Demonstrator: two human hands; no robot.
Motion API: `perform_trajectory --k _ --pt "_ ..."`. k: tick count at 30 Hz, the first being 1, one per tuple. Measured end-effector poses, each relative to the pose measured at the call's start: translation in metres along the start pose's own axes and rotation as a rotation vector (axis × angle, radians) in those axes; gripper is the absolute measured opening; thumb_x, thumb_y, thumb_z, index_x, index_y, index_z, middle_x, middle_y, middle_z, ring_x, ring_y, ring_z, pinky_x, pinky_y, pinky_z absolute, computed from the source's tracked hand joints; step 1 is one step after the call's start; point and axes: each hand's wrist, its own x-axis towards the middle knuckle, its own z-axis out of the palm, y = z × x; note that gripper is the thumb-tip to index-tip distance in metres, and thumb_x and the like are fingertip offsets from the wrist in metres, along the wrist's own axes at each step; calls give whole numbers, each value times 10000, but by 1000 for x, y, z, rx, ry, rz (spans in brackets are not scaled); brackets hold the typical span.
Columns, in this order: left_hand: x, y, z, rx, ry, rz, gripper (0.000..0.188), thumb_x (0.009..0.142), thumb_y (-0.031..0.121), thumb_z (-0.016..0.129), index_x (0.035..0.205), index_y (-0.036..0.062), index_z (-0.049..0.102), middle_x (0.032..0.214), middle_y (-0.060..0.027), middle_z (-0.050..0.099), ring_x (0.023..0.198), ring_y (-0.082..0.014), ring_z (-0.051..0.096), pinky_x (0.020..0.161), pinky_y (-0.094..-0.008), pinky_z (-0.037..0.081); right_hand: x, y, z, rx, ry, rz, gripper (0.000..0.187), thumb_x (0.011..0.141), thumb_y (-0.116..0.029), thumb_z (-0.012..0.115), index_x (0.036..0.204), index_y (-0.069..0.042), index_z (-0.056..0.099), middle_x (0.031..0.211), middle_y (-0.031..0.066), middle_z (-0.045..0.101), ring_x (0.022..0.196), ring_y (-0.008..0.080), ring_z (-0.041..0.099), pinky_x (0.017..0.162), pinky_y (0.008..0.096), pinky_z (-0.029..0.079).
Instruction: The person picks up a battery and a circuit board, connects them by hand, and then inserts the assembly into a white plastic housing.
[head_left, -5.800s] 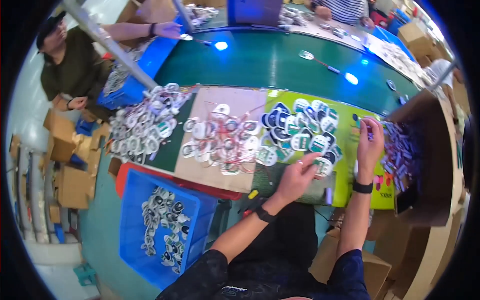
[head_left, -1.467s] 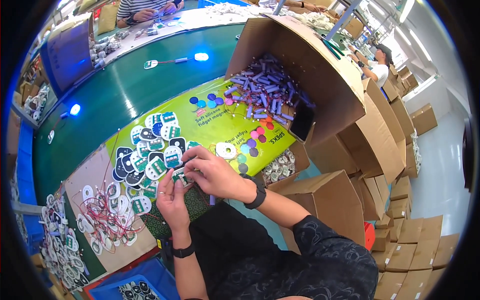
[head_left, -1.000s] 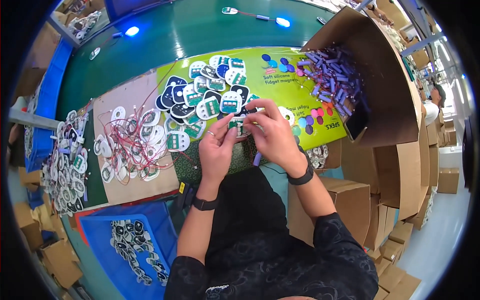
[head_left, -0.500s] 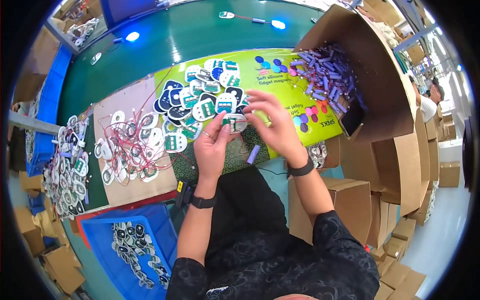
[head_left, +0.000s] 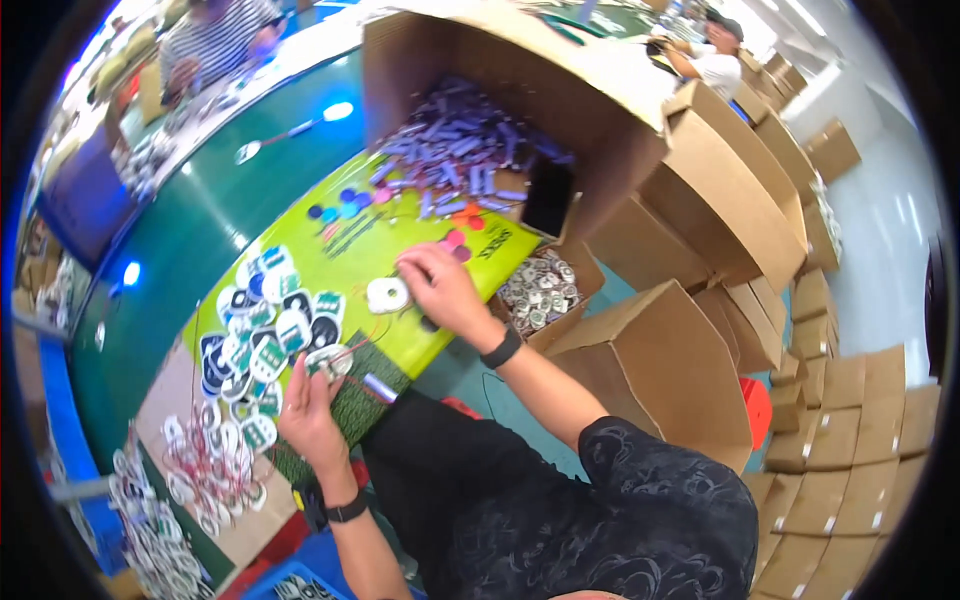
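On green mat (head_left: pixel 420 250), right hand (head_left: pixel 440 290) beside round white disc (head_left: pixel 387 294), left hand (head_left: pixel 310 405) gripping disc (head_left: pixel 328 362)

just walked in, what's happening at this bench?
A person is working at a table over a yellow-green mat. The left hand holds a small round white piece with thin red wires near a pile of similar round pieces. The right hand rests on the mat beside another round white piece. An open cardboard box of small purple parts lies just beyond.
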Motion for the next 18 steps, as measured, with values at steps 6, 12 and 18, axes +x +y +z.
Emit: perform_trajectory --k 6,12,18 --pt "2 75 45 202 -79 44 368 959 -38 623 1325 -70 593 1140 -153 662 956 -168 662 839 -314 617 0 19 -14 70 54 24 103 935 -89 660 999 -9 671 972 118 685 927 255 659 848 350 518" --pt "26 91 41 243 -97 137 360 947 6 672 1304 -19 634 1084 -127 710 898 -142 696 791 -264 595 3 6 -18 32 12 52 148 964 -104 628 1043 1 695 1041 101 689 943 222 669 851 320 523" --pt "48 123 66 342 -183 185 355 950 39 681 1302 5 646 1049 -104 726 880 -119 705 776 -230 564 2 9 -16 102 10 89 147 970 -96 617 1046 8 686 1064 108 679 939 226 670 838 312 524"
